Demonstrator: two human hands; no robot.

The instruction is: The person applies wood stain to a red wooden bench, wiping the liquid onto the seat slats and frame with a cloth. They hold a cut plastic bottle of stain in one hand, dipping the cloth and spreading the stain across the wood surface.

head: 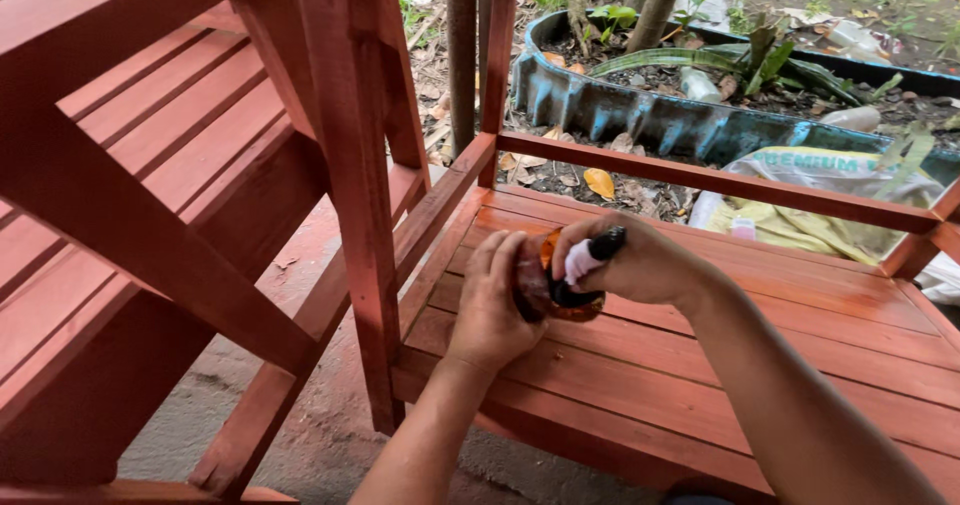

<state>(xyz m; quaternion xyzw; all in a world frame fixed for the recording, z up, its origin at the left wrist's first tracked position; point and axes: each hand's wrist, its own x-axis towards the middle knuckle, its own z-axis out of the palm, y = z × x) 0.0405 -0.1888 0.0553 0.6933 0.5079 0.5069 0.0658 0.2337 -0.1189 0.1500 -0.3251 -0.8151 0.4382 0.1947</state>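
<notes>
Head view, one item: small round brown-stained container with orange rim [545, 283], resting on red slatted wooden tabletop [800, 305]. Left hand [490, 310] cups its nine o'clock side; right hand [630, 263], at two o'clock, clamps a black-handled brush [590, 257], long axis tilted toward one o'clock.

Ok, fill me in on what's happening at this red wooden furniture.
A person crouches over a red-stained slatted wooden shelf. The left hand steadies a small dark container with an orange rim resting on the slats. The right hand holds a black-handled tool at the container's mouth; its tip is hidden. A second red wooden piece stands to the left. Behind are a blue planter and a sack.
</notes>
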